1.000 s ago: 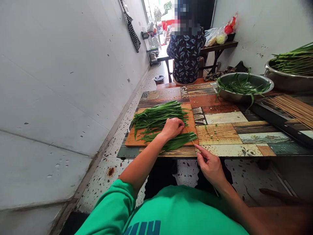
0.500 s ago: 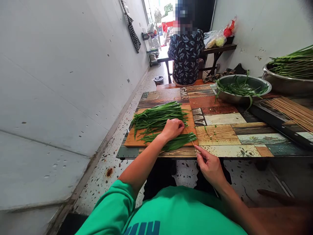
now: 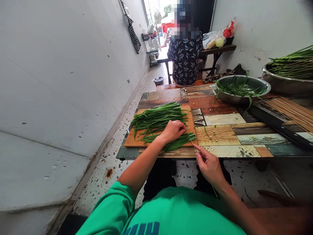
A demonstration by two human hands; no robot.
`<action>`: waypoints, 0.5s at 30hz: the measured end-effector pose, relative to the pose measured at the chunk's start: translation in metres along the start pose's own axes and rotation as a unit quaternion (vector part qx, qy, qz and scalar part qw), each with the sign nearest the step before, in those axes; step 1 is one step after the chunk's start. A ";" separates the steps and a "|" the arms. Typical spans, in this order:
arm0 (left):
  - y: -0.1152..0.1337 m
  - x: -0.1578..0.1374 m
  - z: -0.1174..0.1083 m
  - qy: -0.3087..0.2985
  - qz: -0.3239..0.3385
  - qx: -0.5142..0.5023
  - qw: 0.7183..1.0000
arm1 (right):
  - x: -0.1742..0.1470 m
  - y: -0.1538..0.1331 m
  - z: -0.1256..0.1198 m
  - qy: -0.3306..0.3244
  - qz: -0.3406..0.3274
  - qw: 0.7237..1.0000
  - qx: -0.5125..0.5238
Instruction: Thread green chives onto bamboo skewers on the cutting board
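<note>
A thin wooden skewer (image 3: 192, 143) slants up from my right hand (image 3: 207, 164), closed around it at the table's front edge. Its lower part shows below that wrist. The skewer crosses the pale cut ends of a small flat row of garlic chives (image 3: 179, 142). My left hand (image 3: 174, 130) is closed in a pinch at garlic chives by the skewer's upper end; the fingers partly cover the contact. Behind it lies a larger heap of garlic chives (image 3: 158, 116), leaves pointing left. Both bunches rest on a wooden cutting board (image 3: 133, 142).
On the right are a metal bowl (image 3: 242, 96) with chive scraps, a knife (image 3: 276, 124), loose skewers (image 3: 290, 111) and a large metal basin (image 3: 288, 86) of skewered greens. Green bits dot the patterned table (image 3: 217, 138). A person (image 3: 185, 62) sits beyond, back turned.
My left hand has shifted slightly right and down, closer to the skewer and the small row of chives. My right hand stays almost in place, still holding the skewer.
</note>
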State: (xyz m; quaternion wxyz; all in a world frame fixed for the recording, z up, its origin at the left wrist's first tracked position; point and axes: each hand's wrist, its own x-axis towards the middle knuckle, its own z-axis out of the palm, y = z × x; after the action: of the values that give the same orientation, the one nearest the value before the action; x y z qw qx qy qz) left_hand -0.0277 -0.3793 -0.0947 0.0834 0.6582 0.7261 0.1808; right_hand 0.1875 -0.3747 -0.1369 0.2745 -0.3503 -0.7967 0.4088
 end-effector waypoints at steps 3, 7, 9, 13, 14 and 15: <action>-0.005 -0.004 -0.004 -0.034 0.041 -0.021 0.998 | 0.001 0.001 0.002 -0.008 0.009 1.000 0.013; -0.012 -0.002 -0.012 -0.008 0.003 0.030 1.000 | 0.000 0.001 0.003 -0.014 0.013 1.000 0.023; -0.013 0.001 -0.014 -0.007 -0.008 0.095 0.995 | 0.000 0.002 0.003 -0.011 0.013 1.000 0.025; -0.006 0.008 -0.014 -0.040 0.008 0.210 0.977 | -0.001 0.004 0.004 -0.012 0.013 0.999 0.032; -0.003 0.010 -0.014 -0.045 0.013 0.232 0.972 | -0.001 0.005 0.004 -0.013 0.014 0.999 0.033; 0.000 0.011 -0.014 -0.050 0.017 0.252 0.966 | -0.001 0.005 0.004 -0.014 0.014 0.999 0.032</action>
State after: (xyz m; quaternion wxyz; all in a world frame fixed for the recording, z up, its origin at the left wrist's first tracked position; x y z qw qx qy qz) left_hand -0.0342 -0.3701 -0.0806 -0.0515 0.6783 0.7319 -0.0395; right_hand 0.1868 -0.3746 -0.1435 0.2688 -0.3464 -0.7819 0.4431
